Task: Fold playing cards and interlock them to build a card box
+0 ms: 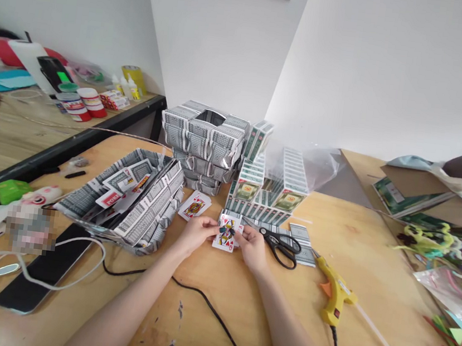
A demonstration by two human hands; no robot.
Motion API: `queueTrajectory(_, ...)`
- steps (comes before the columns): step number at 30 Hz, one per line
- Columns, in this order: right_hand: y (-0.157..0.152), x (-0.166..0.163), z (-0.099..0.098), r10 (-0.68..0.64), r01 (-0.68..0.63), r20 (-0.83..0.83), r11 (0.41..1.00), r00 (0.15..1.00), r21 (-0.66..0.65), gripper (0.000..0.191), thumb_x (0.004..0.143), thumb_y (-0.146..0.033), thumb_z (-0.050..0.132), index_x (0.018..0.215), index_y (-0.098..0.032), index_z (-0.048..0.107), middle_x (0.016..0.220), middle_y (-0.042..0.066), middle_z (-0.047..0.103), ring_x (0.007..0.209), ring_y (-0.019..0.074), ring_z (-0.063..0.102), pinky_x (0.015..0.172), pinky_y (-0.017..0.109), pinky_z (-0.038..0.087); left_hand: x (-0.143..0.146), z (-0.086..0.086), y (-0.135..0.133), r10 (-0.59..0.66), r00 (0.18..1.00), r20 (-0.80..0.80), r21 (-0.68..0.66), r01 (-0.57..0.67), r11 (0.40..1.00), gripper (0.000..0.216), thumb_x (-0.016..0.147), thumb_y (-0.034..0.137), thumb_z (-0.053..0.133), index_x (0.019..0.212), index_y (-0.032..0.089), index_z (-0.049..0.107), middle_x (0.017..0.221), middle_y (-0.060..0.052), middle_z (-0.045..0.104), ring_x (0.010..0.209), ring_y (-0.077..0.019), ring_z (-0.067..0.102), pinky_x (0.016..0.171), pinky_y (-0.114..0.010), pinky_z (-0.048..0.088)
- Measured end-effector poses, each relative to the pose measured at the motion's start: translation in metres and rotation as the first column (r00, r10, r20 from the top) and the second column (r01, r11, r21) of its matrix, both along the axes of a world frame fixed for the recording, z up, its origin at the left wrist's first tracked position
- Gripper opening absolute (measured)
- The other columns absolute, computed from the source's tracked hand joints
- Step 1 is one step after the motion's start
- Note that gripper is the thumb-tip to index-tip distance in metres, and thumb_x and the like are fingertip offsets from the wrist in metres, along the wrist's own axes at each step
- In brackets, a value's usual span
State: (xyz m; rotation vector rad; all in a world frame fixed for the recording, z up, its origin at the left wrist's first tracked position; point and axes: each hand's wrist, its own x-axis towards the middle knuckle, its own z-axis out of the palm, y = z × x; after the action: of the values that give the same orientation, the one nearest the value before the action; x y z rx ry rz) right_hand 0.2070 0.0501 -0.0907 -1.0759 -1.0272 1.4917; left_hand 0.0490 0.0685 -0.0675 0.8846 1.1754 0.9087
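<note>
Several playing cards (224, 244), a face card uppermost, are between my two hands just above the table. My left hand (198, 235) is closed on their left edge, thumb and fingers together. At the right edge my right hand (253, 249) pinches the cards too. Small dark marks or bits on the top card are too small to make out. A loose pile of playing cards (194, 206) lies beyond my left hand. Black-handled scissors (283, 247) rest right of my right hand, over cards lying face down (304, 241).
A folded-card basket (153, 208) full of cards stands at left, a folded-card box (204, 136) behind. Boxed card decks (258, 210) are stacked at the back. A yellow glue gun (337, 295) lies right; its black cord (214, 311) crosses the front. A phone (48, 271) lies left.
</note>
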Motion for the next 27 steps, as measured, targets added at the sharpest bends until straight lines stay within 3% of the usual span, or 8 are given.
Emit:
queueTrajectory(19, 0.001, 0.001, 0.001, -0.023, 0.023, -0.014, 0.998, 1.000, -0.055, 0.035, 0.057, -0.046, 0.071, 0.073, -0.017, 0.059, 0.066, 0.003, 0.069, 0.059, 0.0231, 0.065, 0.055, 0.036, 0.052, 0.004, 0.001, -0.001, 0.086, 0.996, -0.035, 0.003, -0.086, 0.996, 0.021, 0.048, 0.025, 0.073, 0.059, 0.013, 0.060, 0.055, 0.001, 0.059, 0.052, -0.0118, 0.054, 0.055, -0.025, 0.045)
queueTrajectory(23, 0.001, 0.000, 0.002, -0.013, 0.013, -0.010, 0.998, 1.000, -0.059, 0.035, 0.056, -0.046, 0.071, 0.070, -0.017, 0.059, 0.064, 0.003, 0.068, 0.057, 0.0222, 0.064, 0.054, 0.035, 0.051, 0.008, -0.008, 0.000, 0.090, 0.985, -0.146, 0.129, -0.072, 0.989, 0.019, 0.057, 0.029, 0.065, 0.058, 0.013, 0.056, 0.052, 0.002, 0.054, 0.049, -0.0097, 0.048, 0.050, -0.022, 0.038)
queueTrajectory(27, 0.001, -0.002, 0.003, 0.016, -0.016, -0.006, 0.998, 1.000, -0.063, 0.032, 0.056, -0.045, 0.071, 0.069, -0.018, 0.058, 0.061, 0.001, 0.067, 0.056, 0.0209, 0.063, 0.053, 0.033, 0.051, 0.012, -0.014, -0.004, 0.192, 0.925, -0.329, 0.373, -0.059, 0.926, 0.021, 0.066, 0.028, 0.057, 0.053, 0.016, 0.045, 0.049, 0.006, 0.042, 0.048, -0.0080, 0.039, 0.048, -0.020, 0.030)
